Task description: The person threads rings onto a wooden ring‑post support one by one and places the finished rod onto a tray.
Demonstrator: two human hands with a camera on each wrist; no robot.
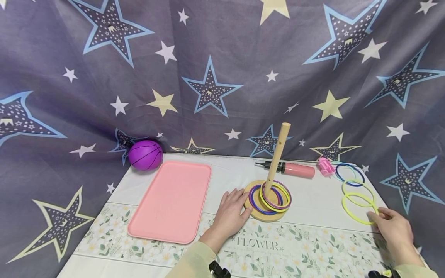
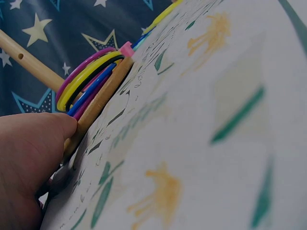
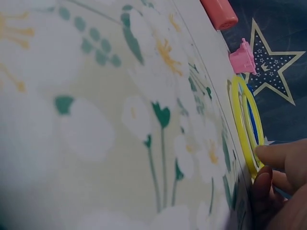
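My left hand (image 1: 231, 212) rests at the left edge of a round wooden base (image 1: 267, 218), fingers extended and touching its rim. An upright wooden peg (image 1: 278, 158) with small holes rises from that base. Around the peg's foot lie several rings, among them a purple ring (image 2: 79, 71), a yellow ring and a blue ring (image 2: 92, 90). Far to the right, my right hand (image 1: 394, 227) pinches the near edge of a yellow ring (image 1: 365, 223) between thumb and fingers. This ring overlaps a second yellow ring (image 1: 371, 190) lying behind it.
A dark blue ring (image 1: 364, 177) and a light teal ring lie behind the yellow ones, beside a pink plastic piece (image 1: 326, 167). A pink hand pump (image 1: 299, 170) lies behind the peg. On the left are a pink tray (image 1: 170, 200) and a purple ball (image 1: 146, 155).
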